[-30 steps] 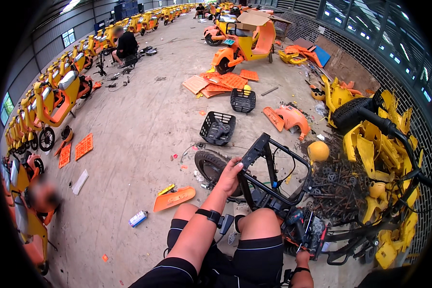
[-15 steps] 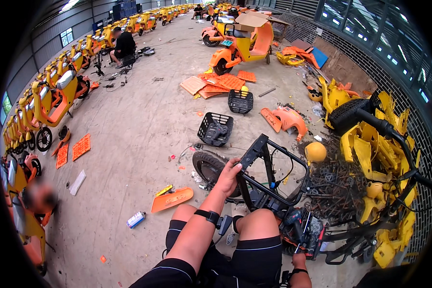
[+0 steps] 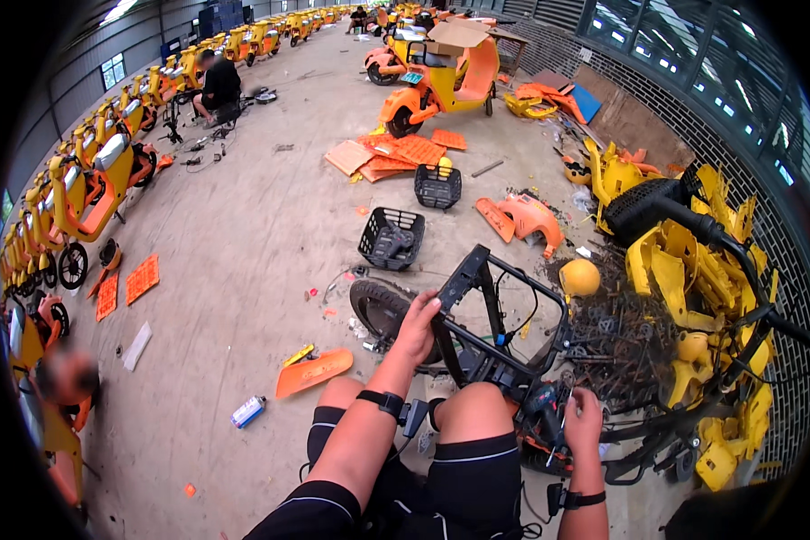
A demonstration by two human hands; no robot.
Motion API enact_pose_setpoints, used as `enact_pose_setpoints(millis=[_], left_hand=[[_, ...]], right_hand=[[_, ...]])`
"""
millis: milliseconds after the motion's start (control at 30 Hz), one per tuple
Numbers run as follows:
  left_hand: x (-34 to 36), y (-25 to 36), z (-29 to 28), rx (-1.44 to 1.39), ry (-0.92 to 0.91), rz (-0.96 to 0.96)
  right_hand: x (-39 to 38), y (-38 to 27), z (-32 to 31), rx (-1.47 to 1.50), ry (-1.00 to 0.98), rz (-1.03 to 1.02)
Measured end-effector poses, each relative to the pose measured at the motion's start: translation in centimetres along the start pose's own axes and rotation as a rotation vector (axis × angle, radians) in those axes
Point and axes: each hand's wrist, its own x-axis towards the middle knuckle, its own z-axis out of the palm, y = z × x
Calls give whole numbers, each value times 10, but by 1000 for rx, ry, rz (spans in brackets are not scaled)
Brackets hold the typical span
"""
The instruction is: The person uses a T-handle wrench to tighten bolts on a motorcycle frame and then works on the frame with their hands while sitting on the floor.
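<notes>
My left hand (image 3: 418,328) is wrapped over the upper end of a black scooter frame (image 3: 497,346), near its wheel (image 3: 382,310). My right hand (image 3: 583,420) is raised to the right of the frame's lower end, its fingers bent together. A thin metallic sliver shows at the fingertips, too small to name. Beside that hand lies a power drill (image 3: 542,405) with a dark body and red parts, close to my right knee. The frame's lower parts are partly hidden by the drill and my leg.
Black metal parts (image 3: 616,337) and yellow body panels (image 3: 693,279) are heaped at the right, by a handlebar (image 3: 720,236). Black baskets (image 3: 391,238) and orange panels (image 3: 405,151) lie ahead. An orange cover (image 3: 315,373) and a can (image 3: 248,411) sit left. Another person (image 3: 218,85) crouches far left.
My right hand has come up from beside the long thin rod near the drill to a place right of the drill. My left hand stays on the frame. The view has shifted slightly.
</notes>
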Motion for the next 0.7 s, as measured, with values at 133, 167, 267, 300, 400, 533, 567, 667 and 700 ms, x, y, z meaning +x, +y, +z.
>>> enact_pose_setpoints(millis=[133, 167, 267, 300, 400, 533, 567, 667, 700], left_hand=[[-3, -21, 1, 75, 73, 143], [-5, -20, -7, 77, 30, 123], [-20, -9, -4, 54, -39, 63], [-31, -6, 0, 38, -32, 31], [-36, -7, 8, 125, -11, 52], [-36, -15, 5, 82, -29, 7], [-35, -19, -4, 94, -13, 4], [-38, -13, -4, 367, 39, -62], [-42, -10, -2, 450, -1, -29]], right_hand=[[-7, -72, -46, -199, -206, -386], [-13, -81, -59, -36, -302, -219], [-29, -89, -98, 233, -380, 150], [-26, -94, -104, 247, -361, 156], [-16, -101, -93, 435, -286, 198], [19, -137, -20, 400, -301, -43], [32, -157, 2, 380, -295, -145], [81, -186, 72, 339, -190, -425], [99, -193, 97, 266, -128, -505]])
